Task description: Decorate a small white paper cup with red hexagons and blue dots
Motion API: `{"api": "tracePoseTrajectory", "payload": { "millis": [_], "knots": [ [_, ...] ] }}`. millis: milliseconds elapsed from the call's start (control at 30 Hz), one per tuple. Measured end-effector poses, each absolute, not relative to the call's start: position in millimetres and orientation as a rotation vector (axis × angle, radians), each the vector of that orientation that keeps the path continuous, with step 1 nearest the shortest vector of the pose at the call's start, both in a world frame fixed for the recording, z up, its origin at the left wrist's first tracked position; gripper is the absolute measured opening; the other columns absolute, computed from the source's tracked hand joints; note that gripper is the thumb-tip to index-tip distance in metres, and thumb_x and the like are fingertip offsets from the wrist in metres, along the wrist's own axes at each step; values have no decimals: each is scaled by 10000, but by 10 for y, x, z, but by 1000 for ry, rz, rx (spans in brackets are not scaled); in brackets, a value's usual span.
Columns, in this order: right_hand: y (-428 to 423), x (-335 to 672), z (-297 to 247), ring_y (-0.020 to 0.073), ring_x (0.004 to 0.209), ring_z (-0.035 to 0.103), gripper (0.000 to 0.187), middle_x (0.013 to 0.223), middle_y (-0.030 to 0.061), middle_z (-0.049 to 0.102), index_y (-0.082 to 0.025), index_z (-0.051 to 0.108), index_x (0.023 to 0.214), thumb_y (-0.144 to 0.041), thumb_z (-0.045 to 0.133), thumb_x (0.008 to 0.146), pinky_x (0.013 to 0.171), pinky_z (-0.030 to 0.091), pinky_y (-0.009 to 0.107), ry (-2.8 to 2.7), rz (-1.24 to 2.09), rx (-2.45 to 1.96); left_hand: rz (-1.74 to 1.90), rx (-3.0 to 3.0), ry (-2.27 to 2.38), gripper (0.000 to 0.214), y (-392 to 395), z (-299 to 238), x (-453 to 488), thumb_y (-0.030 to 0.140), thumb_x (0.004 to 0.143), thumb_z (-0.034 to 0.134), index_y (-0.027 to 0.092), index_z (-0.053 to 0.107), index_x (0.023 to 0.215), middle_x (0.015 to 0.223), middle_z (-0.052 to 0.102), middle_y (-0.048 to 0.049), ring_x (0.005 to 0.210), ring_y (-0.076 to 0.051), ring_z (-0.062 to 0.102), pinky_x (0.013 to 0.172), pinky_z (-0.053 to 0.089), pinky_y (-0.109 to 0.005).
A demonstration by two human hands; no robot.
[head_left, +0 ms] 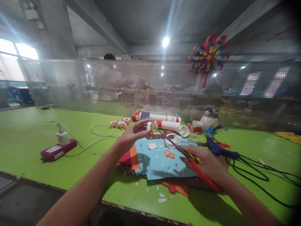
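Note:
My left hand (134, 131) is raised over the paper stack, its fingers closed on a small white paper piece (149, 128) with some red at its edge. In my right hand (207, 160) is a pair of scissors (199, 172) with red and yellow on the handles; the blades reach up and left, their tips close to the white piece. Under both hands lie light blue paper sheets (155, 171) strewn with scraps. A white paper ring (172, 141) and small red-and-gold cutouts (169, 154) rest on them.
A blue glue gun (219, 149) with black cable lies at right. Behind are paper cup rolls (169, 125), a paper cup (197, 125) and a white jug (210, 118). A purple power strip (58, 152) is at left. A perforated screen (150, 84) stands behind the green table (94, 169).

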State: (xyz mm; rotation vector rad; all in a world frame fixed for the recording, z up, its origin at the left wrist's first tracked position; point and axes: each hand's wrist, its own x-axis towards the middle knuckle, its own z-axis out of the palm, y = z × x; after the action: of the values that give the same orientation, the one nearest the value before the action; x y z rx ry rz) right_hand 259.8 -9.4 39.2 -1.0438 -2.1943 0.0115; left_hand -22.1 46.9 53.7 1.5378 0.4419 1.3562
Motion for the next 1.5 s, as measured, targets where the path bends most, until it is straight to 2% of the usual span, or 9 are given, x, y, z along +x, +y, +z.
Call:
{"api": "tracePoseTrajectory", "payload": {
  "millis": [133, 367, 533, 733, 900, 1100, 1333, 1500],
  "knots": [
    [-123, 2604, 423, 245, 898, 719, 282, 1036, 73, 769, -212, 736, 1088, -277, 574, 866, 736, 580, 341, -2268, 179, -1035, 1322, 1605, 461, 451, 454, 562, -261, 232, 736, 777, 159, 707, 1176, 1047, 678, -123, 876, -196, 578, 716, 428, -293],
    [-155, 2613, 463, 230, 874, 706, 280, 1017, 41, 770, -229, 736, 1082, -357, 555, 913, 713, 556, 312, -2359, 266, -1060, 1178, 1671, 454, 442, 461, 581, -315, 271, 714, 778, 175, 731, 1143, 1002, 677, -108, 796, -176, 582, 665, 431, -285],
    [-162, 2607, 456, 222, 855, 705, 270, 995, 36, 772, -226, 733, 1076, -352, 560, 911, 710, 545, 306, -2362, 276, -1061, 1141, 1694, 462, 447, 485, 558, -329, 303, 743, 764, 190, 711, 1173, 975, 679, -93, 798, -168, 580, 672, 424, -281],
    [-166, 2609, 452, 224, 853, 699, 262, 995, 38, 770, -215, 747, 1008, -361, 550, 917, 707, 531, 297, -2362, 321, -1081, 1085, 1712, 517, 494, 506, 561, -380, 312, 725, 784, 188, 686, 1193, 1038, 676, -98, 920, -200, 594, 763, 439, -303],
    [-171, 2589, 481, 222, 888, 687, 320, 1053, 46, 762, -211, 738, 1097, -402, 551, 919, 733, 510, 285, -2367, 337, -1127, 1023, 1744, 576, 488, 535, 575, -415, 312, 737, 785, 187, 680, 1197, 1016, 677, -89, 926, -202, 590, 766, 436, -311],
    [-189, 2563, 482, 201, 784, 664, 254, 908, 28, 766, -216, 769, 990, -356, 586, 883, 679, 496, 266, -2329, 310, -1156, 1026, 1752, 615, 475, 548, 569, -428, 316, 725, 803, 198, 678, 1168, 989, 658, -62, 898, -181, 586, 755, 442, -305],
    [-196, 2519, 475, 202, 779, 641, 283, 878, 26, 753, -220, 766, 1046, -343, 588, 863, 677, 490, 274, -2264, 393, -1184, 1104, 1750, 637, 427, 546, 567, -431, 301, 727, 800, 184, 669, 1116, 917, 623, -34, 797, -142, 573, 694, 445, -281],
    [-177, 2486, 456, 185, 698, 612, 271, 765, 10, 725, -200, 779, 975, -356, 602, 842, 630, 470, 267, -2236, 445, -1209, 1111, 1743, 628, 444, 561, 554, -412, 287, 732, 790, 162, 642, 1132, 925, 644, -52, 779, -150, 592, 674, 453, -288]
  ]
}}
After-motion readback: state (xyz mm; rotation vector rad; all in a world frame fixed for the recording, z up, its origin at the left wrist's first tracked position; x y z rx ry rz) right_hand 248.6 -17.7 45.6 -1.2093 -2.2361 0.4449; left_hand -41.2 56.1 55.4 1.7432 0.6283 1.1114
